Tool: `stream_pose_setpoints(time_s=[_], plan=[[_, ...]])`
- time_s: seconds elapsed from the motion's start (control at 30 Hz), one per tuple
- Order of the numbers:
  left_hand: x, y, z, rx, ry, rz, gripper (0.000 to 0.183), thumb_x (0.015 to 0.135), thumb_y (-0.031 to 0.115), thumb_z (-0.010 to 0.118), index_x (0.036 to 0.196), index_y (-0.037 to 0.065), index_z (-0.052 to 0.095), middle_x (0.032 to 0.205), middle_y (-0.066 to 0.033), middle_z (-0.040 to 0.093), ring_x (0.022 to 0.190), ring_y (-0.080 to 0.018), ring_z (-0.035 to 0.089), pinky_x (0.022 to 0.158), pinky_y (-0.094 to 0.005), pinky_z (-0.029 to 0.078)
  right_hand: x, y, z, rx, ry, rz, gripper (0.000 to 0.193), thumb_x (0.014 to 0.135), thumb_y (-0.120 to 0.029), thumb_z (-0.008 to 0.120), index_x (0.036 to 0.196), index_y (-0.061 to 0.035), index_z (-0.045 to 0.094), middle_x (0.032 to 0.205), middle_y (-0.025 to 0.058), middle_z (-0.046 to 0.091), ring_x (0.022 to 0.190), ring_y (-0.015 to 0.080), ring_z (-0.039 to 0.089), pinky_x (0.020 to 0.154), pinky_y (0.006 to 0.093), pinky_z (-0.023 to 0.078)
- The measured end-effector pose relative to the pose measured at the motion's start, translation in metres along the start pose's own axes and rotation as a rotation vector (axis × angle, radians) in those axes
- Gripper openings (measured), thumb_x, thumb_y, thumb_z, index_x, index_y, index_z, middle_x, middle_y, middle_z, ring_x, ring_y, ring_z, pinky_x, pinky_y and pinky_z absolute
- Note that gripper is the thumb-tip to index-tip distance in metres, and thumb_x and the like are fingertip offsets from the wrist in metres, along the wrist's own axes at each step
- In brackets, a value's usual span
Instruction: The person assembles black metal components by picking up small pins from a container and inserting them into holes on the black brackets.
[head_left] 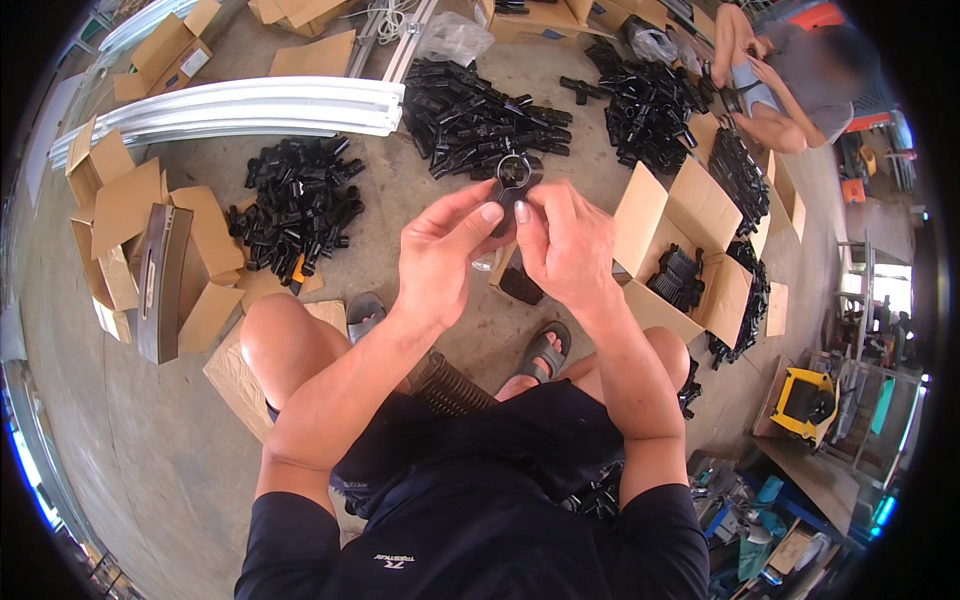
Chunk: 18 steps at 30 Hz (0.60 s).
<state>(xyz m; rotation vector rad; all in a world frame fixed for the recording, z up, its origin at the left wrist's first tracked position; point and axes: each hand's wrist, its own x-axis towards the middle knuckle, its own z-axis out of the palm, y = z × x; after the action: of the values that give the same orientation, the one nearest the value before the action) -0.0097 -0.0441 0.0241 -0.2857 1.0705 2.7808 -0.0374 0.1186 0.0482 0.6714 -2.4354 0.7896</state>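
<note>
Head view: glossy black clamp-like part point(507, 199), round open ring atop a short stem, material uncertain. Held raised over the grey concrete floor point(385, 195). Ring end points away from the wearer; long axis roughly fore-aft, slightly rightward. Fingers of left hand point(438, 252) and right hand point(570, 240) pinch it.

Clamp point(535, 172) in hands point(568, 240), pile point(475, 118) beyond

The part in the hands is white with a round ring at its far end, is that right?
Not white: the head view shows the part in the left hand and right hand is black, with a round ring at its far end.
</note>
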Motion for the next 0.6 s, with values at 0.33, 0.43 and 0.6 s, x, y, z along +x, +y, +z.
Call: stream_pose_setpoints(time_s=[0.33, 0.43, 0.6], plan=[[0.003, -0.001, -0.003, -0.014, 0.054, 0.009, 0.027, 0.098, 0.0, 0.069, 0.125, -0.002, 0.07, 0.116, -0.0115, 0.074, 0.101, -0.0192, 0.073, 0.09, -0.0363, 0.064, 0.005, -0.005, -0.006, 0.072, -0.046, 0.059, 0.009, 0.094, -0.015, 0.071, 0.092, -0.0084, 0.064, 0.079, 0.0074, 0.064, 0.063, 0.0294, 0.065, 0.057, 0.0402, 0.05], [0.002, -0.009, -0.003, -0.01, 0.018, 0.025, 0.026, 0.097, 0.0, 0.069, 0.124, -0.001, 0.071, 0.117, -0.0112, 0.074, 0.102, -0.0193, 0.073, 0.09, -0.038, 0.064, 0.003, -0.006, -0.001, -0.009, 0.001, 0.019, 0.012, 0.095, -0.015, 0.07, 0.089, -0.0082, 0.062, 0.077, 0.0087, 0.063, 0.064, 0.0315, 0.065, 0.058, 0.0417, 0.05], [0.001, -0.01, 0.001, -0.072, -0.017, -0.019, 0.026, 0.099, 0.001, 0.068, 0.124, 0.001, 0.071, 0.117, -0.0109, 0.074, 0.104, -0.0193, 0.072, 0.092, -0.0397, 0.064, -0.002, 0.01, -0.002, -0.075, -0.038, -0.043, 0.023, 0.098, -0.02, 0.07, 0.082, -0.0065, 0.06, 0.071, 0.008, 0.06, 0.059, 0.0306, 0.061, 0.053, 0.0405, 0.047]])
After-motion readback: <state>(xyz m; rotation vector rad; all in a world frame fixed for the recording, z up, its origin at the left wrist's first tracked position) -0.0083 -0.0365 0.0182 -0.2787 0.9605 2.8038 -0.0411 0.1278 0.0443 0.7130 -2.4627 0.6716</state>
